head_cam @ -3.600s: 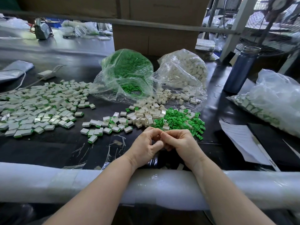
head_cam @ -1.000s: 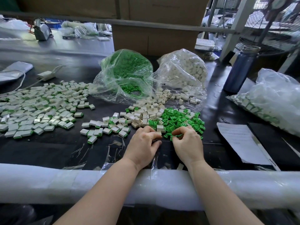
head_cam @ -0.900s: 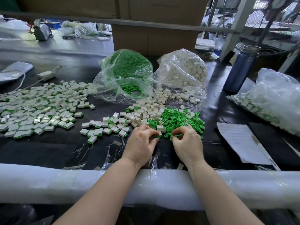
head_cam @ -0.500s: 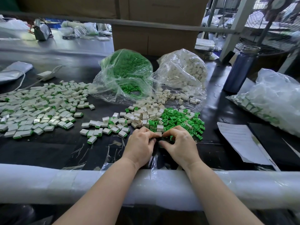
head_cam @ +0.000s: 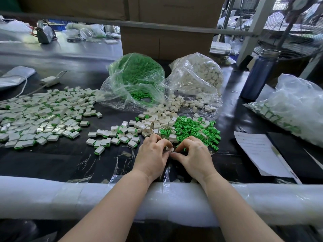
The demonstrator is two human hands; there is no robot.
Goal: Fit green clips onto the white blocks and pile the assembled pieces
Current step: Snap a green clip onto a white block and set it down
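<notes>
White blocks [head_cam: 158, 119] lay loose in the middle of the dark surface [head_cam: 52, 163], and the green clips [head_cam: 194, 127] were in a heap touching them on the right side. Your left hand [head_cam: 152, 154] and your right hand [head_cam: 194, 155] met just in front of this heap, with the thumbs touching. Both hands had the fingers curled, and together they pinched one small white block [head_cam: 169, 148] between the fingertips (if a clip was already on it, I could not tell). Your forearms rested on the white foam padding [head_cam: 52, 198] at the near edge. The assembled pieces [head_cam: 40, 114] were spread in a wide pile at the left, and a smaller group [head_cam: 111, 138] lay near your left hand. Behind the loose parts stood a bag of green clips [head_cam: 138, 79] and a bag of white blocks [head_cam: 197, 75], side by side. A blue bottle [head_cam: 258, 75] stood at the right, and a sheet of paper [head_cam: 258, 151] lay nearer to you.
</notes>
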